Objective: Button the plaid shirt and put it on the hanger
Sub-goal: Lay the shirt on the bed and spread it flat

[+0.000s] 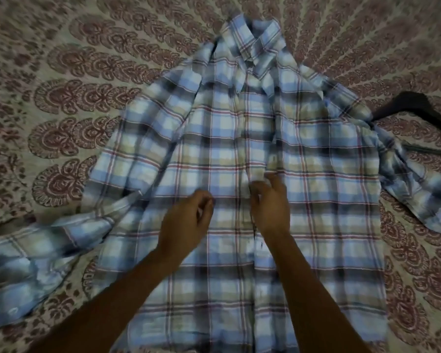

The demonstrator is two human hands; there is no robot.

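The plaid shirt (pixel 229 138), blue and white with red lines, lies front up on a patterned bedspread, collar at the far end and sleeves spread to both sides. My right hand (pixel 270 202) pinches the front placket about halfway down the shirt. My left hand (pixel 189 222) hovers just left of the placket with its fingers curled loosely and nothing in them. A dark hanger (pixel 418 108) lies at the right edge, partly under the shirt's right sleeve.
The bedspread (pixel 61 98) with a red-brown floral pattern fills the whole view. The left sleeve (pixel 23 263) trails toward the near left corner; the right sleeve (pixel 418 194) runs off to the right.
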